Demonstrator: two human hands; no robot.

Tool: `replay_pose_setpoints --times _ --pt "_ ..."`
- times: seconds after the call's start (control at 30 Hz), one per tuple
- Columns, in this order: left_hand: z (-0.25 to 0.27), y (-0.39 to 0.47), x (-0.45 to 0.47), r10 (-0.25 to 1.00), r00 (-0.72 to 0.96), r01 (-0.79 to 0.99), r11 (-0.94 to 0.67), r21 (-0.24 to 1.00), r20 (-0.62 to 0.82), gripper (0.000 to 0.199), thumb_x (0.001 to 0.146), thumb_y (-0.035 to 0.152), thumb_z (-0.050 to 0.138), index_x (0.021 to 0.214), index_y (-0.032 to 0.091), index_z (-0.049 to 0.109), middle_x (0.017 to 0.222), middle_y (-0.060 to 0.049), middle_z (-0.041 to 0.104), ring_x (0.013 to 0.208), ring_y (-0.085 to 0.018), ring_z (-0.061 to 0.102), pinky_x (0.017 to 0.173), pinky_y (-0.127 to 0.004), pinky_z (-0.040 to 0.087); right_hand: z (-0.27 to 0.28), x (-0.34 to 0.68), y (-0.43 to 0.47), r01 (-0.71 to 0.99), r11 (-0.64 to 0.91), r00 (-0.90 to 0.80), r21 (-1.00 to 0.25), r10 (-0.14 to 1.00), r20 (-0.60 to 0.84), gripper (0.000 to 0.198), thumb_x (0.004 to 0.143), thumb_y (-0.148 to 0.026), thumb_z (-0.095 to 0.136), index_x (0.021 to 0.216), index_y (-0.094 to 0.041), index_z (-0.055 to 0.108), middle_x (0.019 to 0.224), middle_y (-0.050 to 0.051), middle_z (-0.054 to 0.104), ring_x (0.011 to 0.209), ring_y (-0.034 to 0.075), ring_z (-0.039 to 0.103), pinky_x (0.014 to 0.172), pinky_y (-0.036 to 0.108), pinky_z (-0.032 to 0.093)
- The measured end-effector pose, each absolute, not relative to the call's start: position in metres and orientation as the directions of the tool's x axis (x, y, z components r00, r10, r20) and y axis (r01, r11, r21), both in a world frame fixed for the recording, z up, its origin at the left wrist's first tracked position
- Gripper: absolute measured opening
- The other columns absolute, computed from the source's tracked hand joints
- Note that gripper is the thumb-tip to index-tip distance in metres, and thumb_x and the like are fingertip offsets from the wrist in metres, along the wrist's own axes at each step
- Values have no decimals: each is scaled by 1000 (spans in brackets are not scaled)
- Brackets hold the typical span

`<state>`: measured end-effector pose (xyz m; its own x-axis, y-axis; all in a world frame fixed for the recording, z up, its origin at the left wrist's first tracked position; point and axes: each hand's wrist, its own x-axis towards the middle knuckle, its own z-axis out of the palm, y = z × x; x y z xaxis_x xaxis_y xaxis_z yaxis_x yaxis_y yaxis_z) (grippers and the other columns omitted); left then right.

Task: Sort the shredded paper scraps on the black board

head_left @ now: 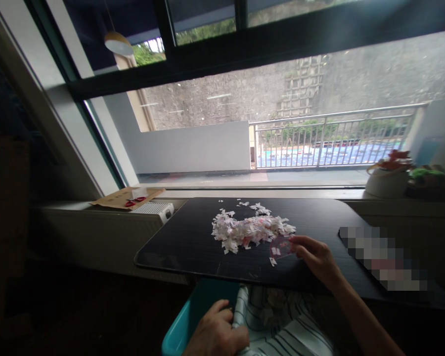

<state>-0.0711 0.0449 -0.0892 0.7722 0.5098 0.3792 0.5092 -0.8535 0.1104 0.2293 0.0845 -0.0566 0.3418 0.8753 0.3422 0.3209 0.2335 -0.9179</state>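
Observation:
A loose heap of small torn white paper scraps (248,230), some tinged pink, lies on the black table (193,254). My right hand (315,254) pinches a clear pinkish protractor (281,246) by its right end, low over the tabletop at the heap's near right edge. Some scraps show at or under the protractor. Below the table edge, my left hand (220,329) is closed on a fold of striped cloth (241,306) beside a teal bin (174,331). More scraps lie dimly on the cloth; the bin's inside is mostly hidden.
A blurred-out flat item (378,259) lies on the table's right side. On the sill at left are brown cardboard (113,199), red-handled scissors (135,201) and a white ribbed box (154,210). A white pot (387,182) stands at right, before the window.

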Motion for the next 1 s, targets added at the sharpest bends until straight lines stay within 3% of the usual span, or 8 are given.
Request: replay_pose_setpoints --times 0.2,0.43,0.6,0.8,1.0 --pt "-87 45 -71 506 780 510 -855 94 368 14 73 24 65 64 21 55 54 6 49 57 -14 51 96 -36 38 -60 237 87 409 111 538 -906 772 338 28 69 -34 58 86 -18 73 70 4 74 66 21 67 66 31 53" --pt "-91 45 -70 487 777 506 -860 63 399 14 73 27 65 65 21 55 53 6 50 56 -14 51 94 -33 40 -60 233 84 367 206 340 -907 878 337 24 69 -32 58 82 -18 73 66 3 73 62 21 67 60 29 53" --pt "-92 45 -70 516 775 520 -849 96 365 13 70 23 67 64 21 55 52 6 51 58 -14 52 96 -35 38 -59 230 83 332 229 339 -915 876 342 27 68 -34 60 85 -18 73 71 4 75 64 21 68 62 30 54" --pt "-90 44 -71 550 761 531 -833 157 344 15 71 25 69 63 21 56 54 6 52 58 -13 52 96 -35 37 -58 230 81 282 234 215 -931 930 299 20 70 -30 62 81 -17 74 70 4 74 68 21 69 63 28 54" --pt "-91 44 -71 555 755 530 -830 174 350 15 69 24 70 63 21 57 56 6 52 59 -13 52 96 -34 37 -59 230 82 271 241 246 -932 919 309 22 69 -31 65 84 -17 74 70 4 74 67 21 68 62 28 54"
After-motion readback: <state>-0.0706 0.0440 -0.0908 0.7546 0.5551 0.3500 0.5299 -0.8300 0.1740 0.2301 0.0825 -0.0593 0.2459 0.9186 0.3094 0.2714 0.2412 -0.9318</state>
